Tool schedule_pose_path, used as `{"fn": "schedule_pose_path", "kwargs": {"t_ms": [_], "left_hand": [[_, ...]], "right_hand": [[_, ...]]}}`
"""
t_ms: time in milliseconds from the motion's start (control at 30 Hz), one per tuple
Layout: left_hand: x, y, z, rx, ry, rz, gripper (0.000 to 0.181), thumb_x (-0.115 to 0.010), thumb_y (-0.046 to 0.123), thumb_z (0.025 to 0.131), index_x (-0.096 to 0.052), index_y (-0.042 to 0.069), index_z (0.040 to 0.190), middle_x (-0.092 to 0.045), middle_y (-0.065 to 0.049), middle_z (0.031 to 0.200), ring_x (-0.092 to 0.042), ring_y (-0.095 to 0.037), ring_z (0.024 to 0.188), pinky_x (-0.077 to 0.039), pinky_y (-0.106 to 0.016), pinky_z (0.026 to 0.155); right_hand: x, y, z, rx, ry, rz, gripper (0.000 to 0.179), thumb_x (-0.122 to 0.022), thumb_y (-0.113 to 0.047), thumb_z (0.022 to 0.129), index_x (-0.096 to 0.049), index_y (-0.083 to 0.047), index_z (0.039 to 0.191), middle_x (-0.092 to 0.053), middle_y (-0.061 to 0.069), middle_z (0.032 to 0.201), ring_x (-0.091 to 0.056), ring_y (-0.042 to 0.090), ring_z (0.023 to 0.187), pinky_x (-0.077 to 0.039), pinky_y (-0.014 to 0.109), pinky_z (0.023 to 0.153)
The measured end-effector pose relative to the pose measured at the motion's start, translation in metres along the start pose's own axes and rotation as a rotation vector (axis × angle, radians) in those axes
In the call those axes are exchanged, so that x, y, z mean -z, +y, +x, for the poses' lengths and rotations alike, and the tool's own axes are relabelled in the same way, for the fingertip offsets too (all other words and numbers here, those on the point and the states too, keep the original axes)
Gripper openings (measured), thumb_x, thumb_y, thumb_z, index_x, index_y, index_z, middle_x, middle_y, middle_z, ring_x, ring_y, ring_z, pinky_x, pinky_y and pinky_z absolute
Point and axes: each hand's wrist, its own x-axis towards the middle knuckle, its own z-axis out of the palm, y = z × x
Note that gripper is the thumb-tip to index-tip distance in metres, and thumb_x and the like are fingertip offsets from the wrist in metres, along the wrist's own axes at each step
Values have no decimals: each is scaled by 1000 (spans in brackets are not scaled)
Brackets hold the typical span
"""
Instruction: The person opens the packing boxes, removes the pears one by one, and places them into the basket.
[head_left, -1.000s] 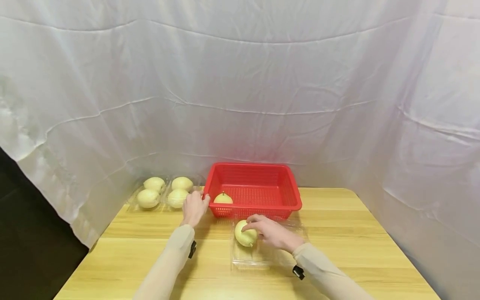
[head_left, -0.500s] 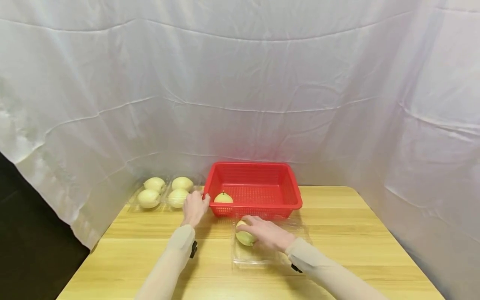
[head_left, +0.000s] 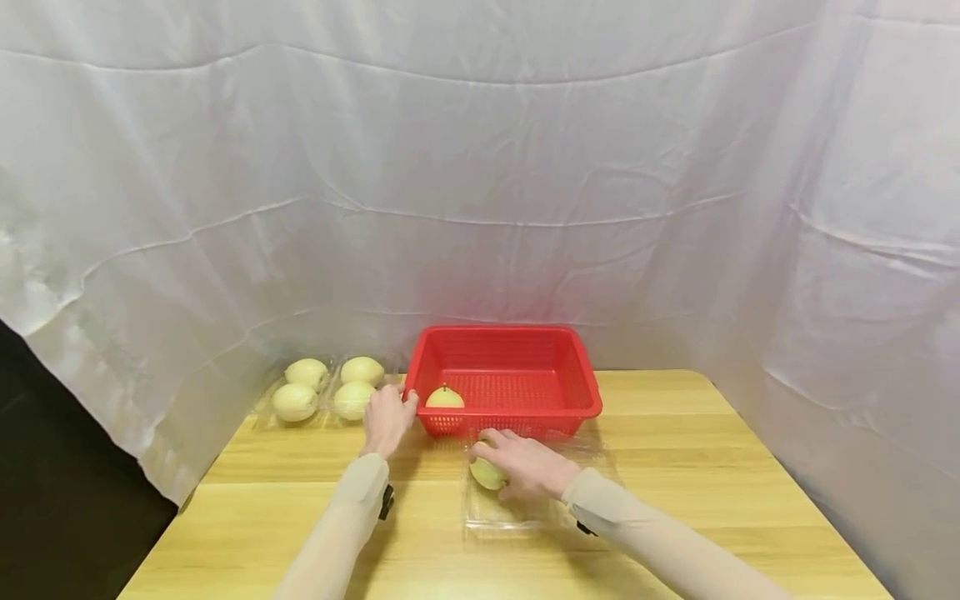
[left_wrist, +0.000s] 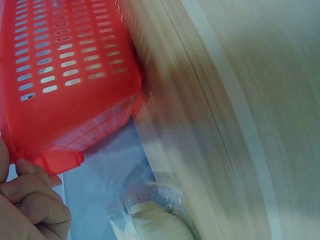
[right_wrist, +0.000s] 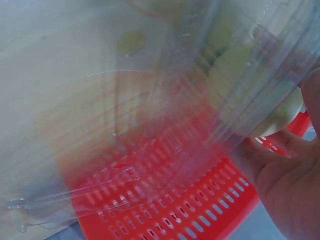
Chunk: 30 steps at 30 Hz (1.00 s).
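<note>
My left hand grips the left rim of the red plastic basket; its curled fingers show at the rim in the left wrist view. One yellow pear sits inside the basket's near left corner. In front of the basket lies a clear plastic container. My right hand has its fingers curled over a pear at that container's left end. In the right wrist view the container wall partly covers this pear, and the fingertips are mostly hidden.
Two clear containers stand at the back left, holding several pears, among them a front pear and another pear near my left hand. A pale curtain hangs behind the wooden table.
My right hand has moved left and closed over the pear in the front container, covering more of it. The left hand stays on the basket rim.
</note>
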Motion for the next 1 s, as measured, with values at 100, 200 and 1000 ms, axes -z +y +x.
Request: {"fn": "schedule_pose_path", "kwargs": {"t_ms": [100, 200, 1000], "left_hand": [[1, -1, 0, 2, 7, -4, 27, -55, 27, 91, -63, 14, 69, -61, -7, 67, -57, -29, 64, -42, -39, 54], [1, -2, -1, 0, 10, -7, 26, -56, 26, 91, -63, 14, 70, -60, -6, 67, -56, -28, 63, -41, -38, 54], [-1, 2, -2, 33, 17, 2, 24, -55, 29, 92, -68, 15, 77, -62, -7, 70, -57, -28, 63, -39, -35, 51]], "right_hand": [[-2, 0, 2, -2, 21, -6, 68, -86, -22, 73, -50, -30, 131, -51, -2, 125, -55, 18, 109, -54, 35, 87], [-4, 1, 3, -2, 34, -1, 66, -84, -22, 74, -51, -30, 131, -52, -2, 125, -56, 19, 108, -54, 36, 87], [2, 10, 3, -108, -102, 197, 58, -70, -34, 81, -51, -35, 136, -53, -3, 137, -57, 11, 107, -50, 35, 89]]}}
